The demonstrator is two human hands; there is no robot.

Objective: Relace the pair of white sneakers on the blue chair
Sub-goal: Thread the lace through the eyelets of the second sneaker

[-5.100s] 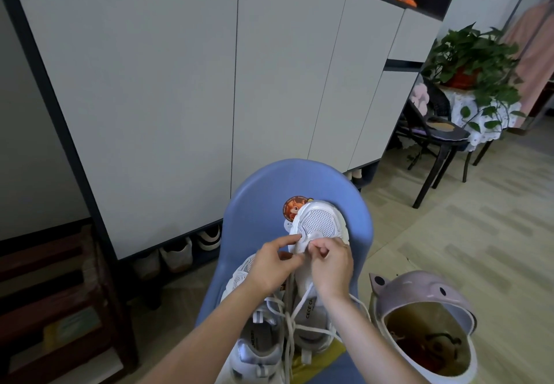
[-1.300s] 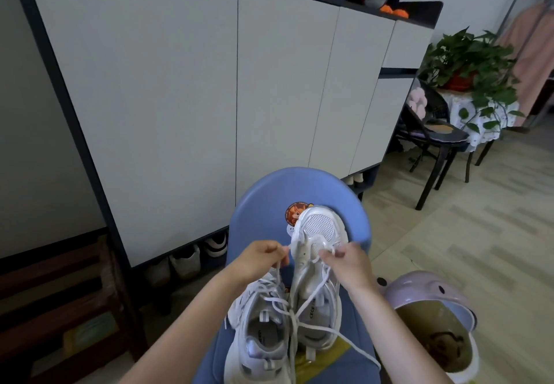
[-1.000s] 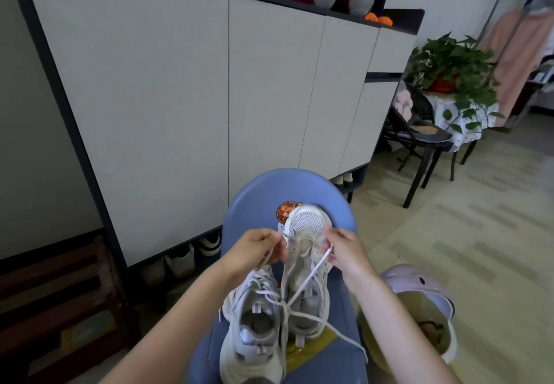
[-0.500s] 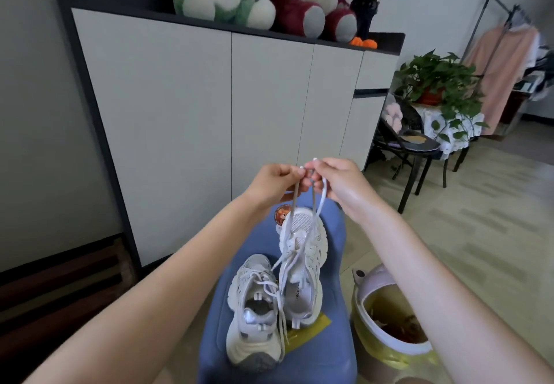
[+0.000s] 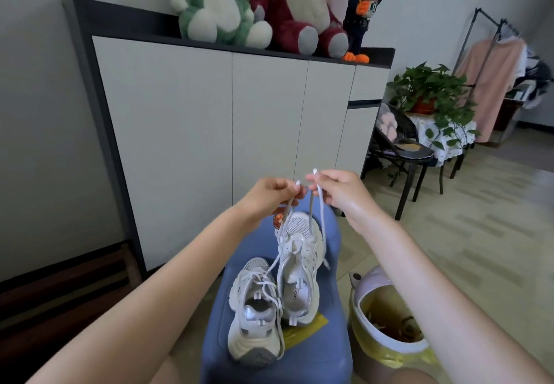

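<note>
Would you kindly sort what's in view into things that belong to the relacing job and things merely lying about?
Part of the job:
left hand
right hand
lace ends
right sneaker
left sneaker
blue chair

Just lying about:
plush toys
bin
potted plant
black chair
clothes rack

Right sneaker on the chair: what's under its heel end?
A yellow packet pokes out from under the right sneaker, lying on the blue chair. How far it runs beneath is covered by both sneakers.
</note>
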